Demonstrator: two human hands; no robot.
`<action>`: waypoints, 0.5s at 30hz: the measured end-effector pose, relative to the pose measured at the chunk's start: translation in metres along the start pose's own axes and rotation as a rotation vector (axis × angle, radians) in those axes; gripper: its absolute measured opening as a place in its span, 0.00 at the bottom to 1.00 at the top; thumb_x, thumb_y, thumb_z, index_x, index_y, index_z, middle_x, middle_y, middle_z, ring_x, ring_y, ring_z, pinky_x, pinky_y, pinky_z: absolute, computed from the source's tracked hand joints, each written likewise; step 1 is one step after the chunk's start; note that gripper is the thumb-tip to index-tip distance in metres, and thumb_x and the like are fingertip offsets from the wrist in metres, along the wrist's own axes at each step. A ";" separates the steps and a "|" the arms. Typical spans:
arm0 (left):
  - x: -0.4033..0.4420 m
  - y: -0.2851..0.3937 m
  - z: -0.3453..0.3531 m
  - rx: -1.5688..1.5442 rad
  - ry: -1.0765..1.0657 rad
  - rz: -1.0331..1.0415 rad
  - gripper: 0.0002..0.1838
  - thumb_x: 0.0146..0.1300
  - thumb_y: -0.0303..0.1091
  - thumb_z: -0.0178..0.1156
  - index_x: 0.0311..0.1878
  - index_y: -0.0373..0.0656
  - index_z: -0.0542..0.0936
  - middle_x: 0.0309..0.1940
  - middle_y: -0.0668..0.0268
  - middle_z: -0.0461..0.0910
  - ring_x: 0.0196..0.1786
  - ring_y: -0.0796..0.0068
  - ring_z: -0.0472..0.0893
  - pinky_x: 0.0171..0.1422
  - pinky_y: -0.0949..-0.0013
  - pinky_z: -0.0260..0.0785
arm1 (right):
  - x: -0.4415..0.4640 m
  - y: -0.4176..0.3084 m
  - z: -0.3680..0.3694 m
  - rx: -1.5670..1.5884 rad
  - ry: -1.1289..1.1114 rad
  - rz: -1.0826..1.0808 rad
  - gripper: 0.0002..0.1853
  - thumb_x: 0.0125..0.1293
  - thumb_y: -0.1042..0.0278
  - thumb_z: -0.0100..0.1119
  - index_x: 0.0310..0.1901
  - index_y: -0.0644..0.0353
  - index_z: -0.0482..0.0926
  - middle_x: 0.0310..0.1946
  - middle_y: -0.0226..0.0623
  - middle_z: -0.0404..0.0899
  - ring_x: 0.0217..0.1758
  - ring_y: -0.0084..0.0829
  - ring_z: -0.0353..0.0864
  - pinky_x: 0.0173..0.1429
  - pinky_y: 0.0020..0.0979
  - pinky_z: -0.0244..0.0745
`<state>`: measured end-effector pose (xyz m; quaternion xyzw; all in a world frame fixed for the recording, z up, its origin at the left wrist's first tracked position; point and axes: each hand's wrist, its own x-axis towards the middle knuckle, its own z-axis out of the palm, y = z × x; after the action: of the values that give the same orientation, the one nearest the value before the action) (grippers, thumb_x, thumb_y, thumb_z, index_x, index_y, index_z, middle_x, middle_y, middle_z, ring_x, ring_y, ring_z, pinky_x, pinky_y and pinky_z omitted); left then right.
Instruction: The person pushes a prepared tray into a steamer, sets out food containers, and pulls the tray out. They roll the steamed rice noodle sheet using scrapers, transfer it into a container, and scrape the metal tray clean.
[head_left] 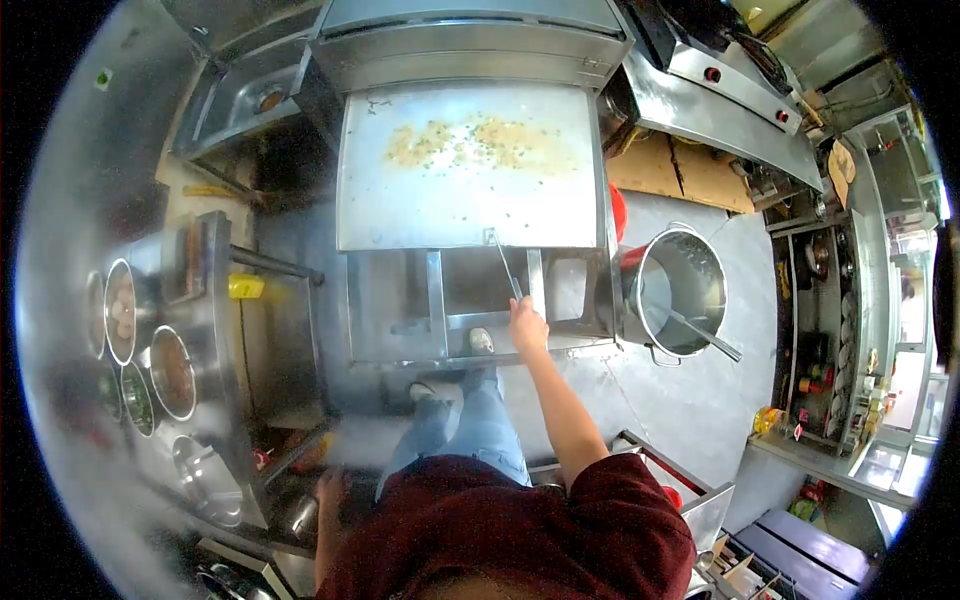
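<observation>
My right hand (529, 325) is closed round the handle of a thin metal tool (507, 265). The far end of this tool rests near the front edge of a large pale rectangular tray (400, 215). Yellowish food with green bits (480, 143) is spread over the back part of the tray, and small crumbs lie nearer the front. My left hand (333, 487) hangs low at my left side, near a shiny metal container (305, 515). It is dim and blurred, so its fingers cannot be made out.
A big metal pot (682, 290) with a long-handled utensil stands on the floor at right. Left, a counter holds bowls of eggs (121, 312), brown food (173, 373) and greens (137, 398). A sink (255, 98) is at upper left, a stove (735, 85) at upper right.
</observation>
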<state>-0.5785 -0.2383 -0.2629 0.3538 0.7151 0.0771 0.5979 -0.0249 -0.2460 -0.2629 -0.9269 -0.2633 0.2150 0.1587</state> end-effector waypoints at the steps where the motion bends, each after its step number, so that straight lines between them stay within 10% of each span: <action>1: 0.002 -0.002 -0.002 0.108 -0.104 0.048 0.14 0.62 0.41 0.48 0.29 0.40 0.73 0.19 0.67 0.73 0.18 0.79 0.67 0.23 0.72 0.59 | -0.001 0.004 0.001 -0.011 -0.011 0.010 0.20 0.64 0.49 0.34 0.37 0.61 0.63 0.24 0.54 0.75 0.31 0.54 0.75 0.37 0.48 0.69; 10: -0.018 0.115 0.077 0.251 -0.025 0.230 0.16 0.60 0.43 0.49 0.27 0.39 0.72 0.13 0.71 0.67 0.17 0.80 0.67 0.20 0.74 0.58 | 0.000 0.018 0.005 -0.072 -0.048 -0.009 0.18 0.64 0.50 0.36 0.39 0.59 0.64 0.22 0.52 0.75 0.29 0.53 0.75 0.35 0.48 0.68; 15: 0.004 0.170 0.119 0.175 -0.124 0.231 0.15 0.61 0.42 0.49 0.39 0.38 0.73 0.29 0.69 0.74 0.29 0.82 0.72 0.34 0.77 0.65 | -0.018 0.029 0.000 0.102 0.019 0.023 0.19 0.62 0.49 0.41 0.36 0.60 0.65 0.20 0.53 0.73 0.27 0.55 0.74 0.32 0.50 0.67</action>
<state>-0.3999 -0.1482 -0.2078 0.4885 0.6353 0.0604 0.5950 -0.0268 -0.2800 -0.2689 -0.9226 -0.2398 0.2211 0.2060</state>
